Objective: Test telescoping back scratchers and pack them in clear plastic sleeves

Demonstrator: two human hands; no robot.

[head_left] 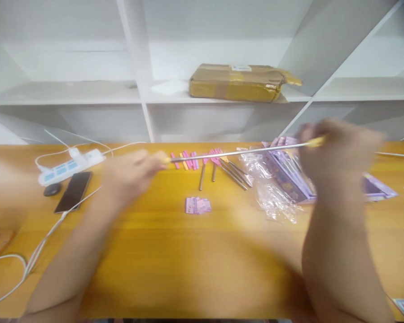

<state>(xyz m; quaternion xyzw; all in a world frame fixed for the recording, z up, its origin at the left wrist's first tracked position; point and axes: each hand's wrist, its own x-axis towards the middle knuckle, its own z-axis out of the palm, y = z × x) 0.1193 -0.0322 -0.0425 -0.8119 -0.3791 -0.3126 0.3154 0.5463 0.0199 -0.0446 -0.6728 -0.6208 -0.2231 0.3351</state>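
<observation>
A thin metal telescopic rod with yellow ends stretches between my two hands above the table. My left hand is closed on its left end, and a bit of yellow shows at the fingertips. At the right end, my right hand, blurred, grips the yellow tip. Under the rod lie several short pink, orange and purple sticks. Several metal rods with pink or yellow heads fan out beside them. Closer to me rests a small group of purple printed cards.
Crumpled clear plastic wrap lies beside an open purple box at the right. On the left are a white power strip, a phone, a black mouse-like object and white cables. A taped cardboard box sits on the shelf.
</observation>
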